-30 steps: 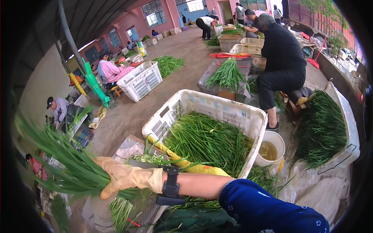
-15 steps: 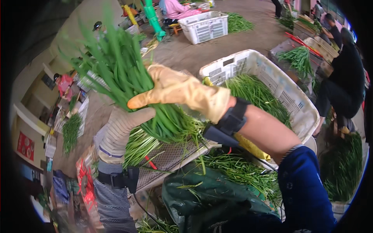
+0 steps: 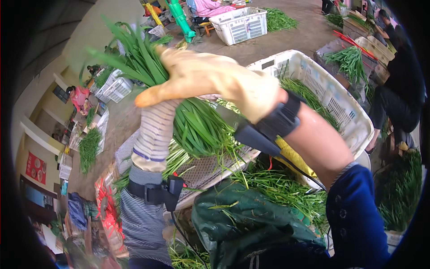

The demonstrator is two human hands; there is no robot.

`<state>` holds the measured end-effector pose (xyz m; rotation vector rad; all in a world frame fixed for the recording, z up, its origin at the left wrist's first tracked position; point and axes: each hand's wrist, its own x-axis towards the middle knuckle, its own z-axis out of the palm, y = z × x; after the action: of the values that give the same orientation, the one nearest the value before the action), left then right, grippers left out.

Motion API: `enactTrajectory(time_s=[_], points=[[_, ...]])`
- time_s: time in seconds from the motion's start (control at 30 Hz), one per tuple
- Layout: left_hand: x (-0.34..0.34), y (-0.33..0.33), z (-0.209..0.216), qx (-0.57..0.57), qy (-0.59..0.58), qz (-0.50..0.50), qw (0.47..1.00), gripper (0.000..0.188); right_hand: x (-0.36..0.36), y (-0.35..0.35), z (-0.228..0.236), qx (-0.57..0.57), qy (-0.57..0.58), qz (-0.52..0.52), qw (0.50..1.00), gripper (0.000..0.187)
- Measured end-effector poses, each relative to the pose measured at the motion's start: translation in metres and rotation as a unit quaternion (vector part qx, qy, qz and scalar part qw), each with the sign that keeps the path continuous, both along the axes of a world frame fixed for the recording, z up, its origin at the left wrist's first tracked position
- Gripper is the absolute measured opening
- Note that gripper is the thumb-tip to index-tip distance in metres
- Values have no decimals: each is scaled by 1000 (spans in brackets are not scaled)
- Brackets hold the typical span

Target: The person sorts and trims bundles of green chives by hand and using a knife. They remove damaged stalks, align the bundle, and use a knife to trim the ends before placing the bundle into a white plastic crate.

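My right hand [image 3: 201,83], in a pale yellow rubber glove with an orange thumb, reaches across a thick bundle of green garlic chives [image 3: 204,127]. Its thumb lies on the near side, while its fingers are blurred at the far side. Just below, my left hand [image 3: 159,123], in a striped knit glove, is closed round the same bundle, its fingers mostly hidden by the chives and the right glove. Leaf tips point up and left; the other end fans out over a mesh-topped stand [image 3: 206,175], where more chives [image 3: 179,161] lie.
A white plastic crate [image 3: 331,94] of chives stands at the right. Loose chives [image 3: 282,197] lie beside the green apron [image 3: 246,215] on my lap. Red ties [image 3: 107,215] hang at the left. Another white crate [image 3: 239,27] stands farther off. A person in dark clothes [image 3: 398,85] works at the right.
My left hand has moved right and up, and the right hand now covers its thumb. The bundle has tilted, and its leaf tips are lower in view.
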<state>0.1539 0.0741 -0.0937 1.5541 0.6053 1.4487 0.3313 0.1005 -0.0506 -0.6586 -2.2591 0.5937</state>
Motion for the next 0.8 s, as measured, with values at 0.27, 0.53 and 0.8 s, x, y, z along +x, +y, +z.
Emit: enactTrajectory(time_s=[0.27,0.53,0.8], points=[[-19,-31,48,-122,-80,94,985,27,23,-18,-214,-231,-102,-62,966,97],[-47,-61,61,-134,-72,192,969,27,80,-78,-207,-364,192,72,908,42],[-61,-101,75,-85,33,241,966,23,106,-102,-177,-513,168,91,837,33]])
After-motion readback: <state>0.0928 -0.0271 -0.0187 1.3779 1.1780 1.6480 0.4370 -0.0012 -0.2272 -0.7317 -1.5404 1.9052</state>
